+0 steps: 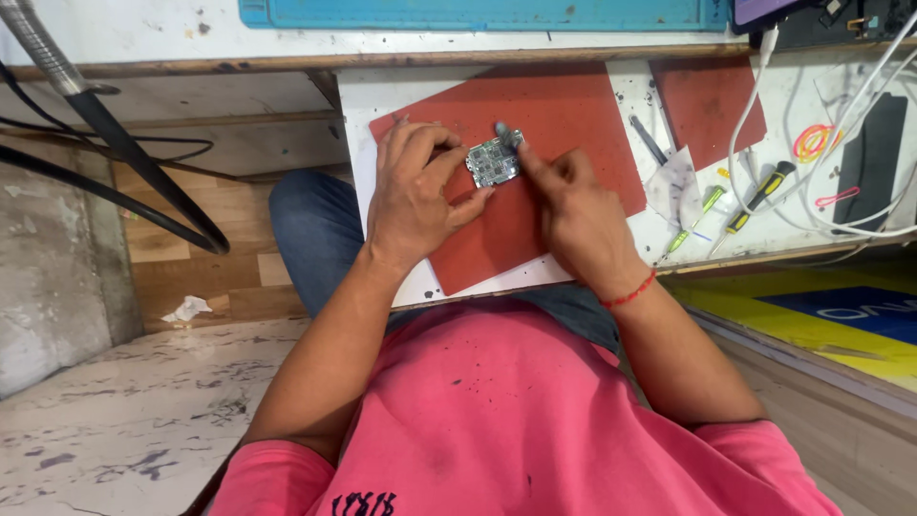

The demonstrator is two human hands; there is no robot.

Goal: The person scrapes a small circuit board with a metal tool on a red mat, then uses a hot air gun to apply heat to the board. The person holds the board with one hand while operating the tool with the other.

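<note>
Head view, looking down over pink shirt and blue jeans. White tabletop, stained and speckled, worn wooden edge along the back. Large red mat laid on it at an angle; second smaller red mat to the right, apart from the first. Small green circuit board held just above the large red mat, near its middle. Left hand closed around the board's left edge, thumb under, fingers curled over the top. Right hand narrowed, index finger stretched out and touching the board's upper right corner; red thread bracelet on that wrist. Right of the mats: black tweezers, green-handled screwdriver, black-and-yellow screwdriver, white cables looping across, clear plastic scrap. Teal mat along the top edge, on a higher shelf. Left side: black cables hanging, flexible metal arm, wooden panel wall, marble-patterned floor with crumpled white paper. Lower right: yellow and blue surface.
</note>
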